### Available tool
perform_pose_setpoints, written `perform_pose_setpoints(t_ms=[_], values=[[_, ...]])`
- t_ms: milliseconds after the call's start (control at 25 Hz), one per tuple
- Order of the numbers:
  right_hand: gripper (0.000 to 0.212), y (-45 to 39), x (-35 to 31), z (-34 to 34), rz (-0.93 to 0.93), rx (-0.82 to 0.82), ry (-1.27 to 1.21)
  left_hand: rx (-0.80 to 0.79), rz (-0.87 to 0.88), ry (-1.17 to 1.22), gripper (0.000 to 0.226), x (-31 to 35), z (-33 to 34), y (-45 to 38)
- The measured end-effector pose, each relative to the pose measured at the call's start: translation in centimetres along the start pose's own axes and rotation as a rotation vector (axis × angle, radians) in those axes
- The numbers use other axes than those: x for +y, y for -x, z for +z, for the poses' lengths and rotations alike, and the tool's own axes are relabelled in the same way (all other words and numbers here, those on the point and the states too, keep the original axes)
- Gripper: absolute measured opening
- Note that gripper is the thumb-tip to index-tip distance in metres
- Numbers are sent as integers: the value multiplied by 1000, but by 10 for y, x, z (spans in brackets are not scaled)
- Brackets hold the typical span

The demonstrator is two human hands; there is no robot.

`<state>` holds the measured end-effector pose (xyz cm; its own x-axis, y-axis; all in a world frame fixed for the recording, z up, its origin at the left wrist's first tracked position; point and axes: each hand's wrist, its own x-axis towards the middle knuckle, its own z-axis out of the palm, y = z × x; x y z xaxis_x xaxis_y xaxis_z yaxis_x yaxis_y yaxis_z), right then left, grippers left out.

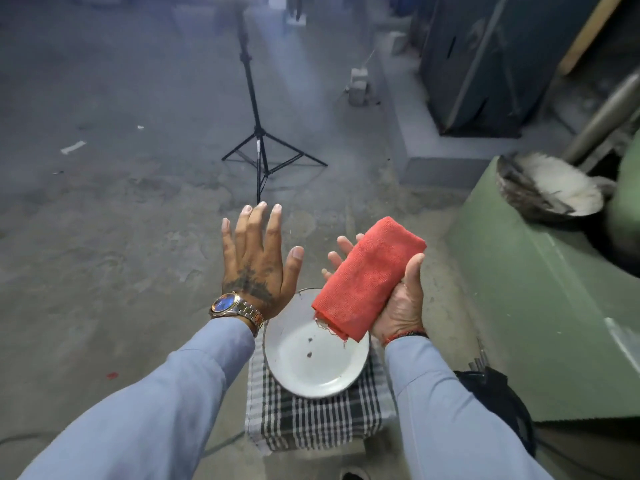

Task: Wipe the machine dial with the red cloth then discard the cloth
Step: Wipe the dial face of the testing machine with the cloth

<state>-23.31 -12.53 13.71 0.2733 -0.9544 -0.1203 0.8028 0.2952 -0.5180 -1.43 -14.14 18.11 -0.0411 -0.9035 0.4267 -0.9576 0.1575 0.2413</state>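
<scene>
Two hands up, mid-frame | red cloth (369,276) folded, lower right of centre, above white plate (313,355) | we judge: dial not in view; keep cloth folded, carry to green machine (540,306) at right, wipe w/ flat face | right hand (398,296) fingers (414,268) wrapped on cloth | left hand (258,261) splayed wide, holds nothing

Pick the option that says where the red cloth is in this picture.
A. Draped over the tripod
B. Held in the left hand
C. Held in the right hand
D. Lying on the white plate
C: the folded red cloth lies across the palm of the right hand, thumb against its edge, above the white plate; the left hand is open and empty.
</scene>
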Motion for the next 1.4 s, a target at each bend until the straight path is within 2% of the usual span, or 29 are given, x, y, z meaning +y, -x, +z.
perform_pose_setpoints(t_ms=[120,240,400,520,680,760,840,1000,1080,1240,1400], values=[[124,18,-51,33,-139,34,-5,44,141,-16,80,42,-38,-39],[106,40,-112,65,-255,77,19,124,283,-22,79,104,-71,-77],[129,83,-203,103,-409,142,40,215,436,26,81,192,-119,-112],[126,132,-270,127,-565,154,30,273,564,74,82,256,-160,-127],[141,227,-356,159,-809,231,45,346,686,142,83,354,-214,-127],[142,287,-392,172,-941,269,83,388,757,207,83,410,-236,-114],[137,354,-420,177,-1047,318,115,425,824,274,83,470,-256,-90],[145,503,-456,174,-1266,471,82,447,949,413,85,588,-295,-18],[126,573,-465,171,-1347,557,85,444,1000,487,85,642,-313,24],[68,728,-475,160,-1492,719,56,405,1137,648,85,751,-340,136],[65,858,-468,147,-1687,887,17,343,1255,771,85,839,-361,236]])
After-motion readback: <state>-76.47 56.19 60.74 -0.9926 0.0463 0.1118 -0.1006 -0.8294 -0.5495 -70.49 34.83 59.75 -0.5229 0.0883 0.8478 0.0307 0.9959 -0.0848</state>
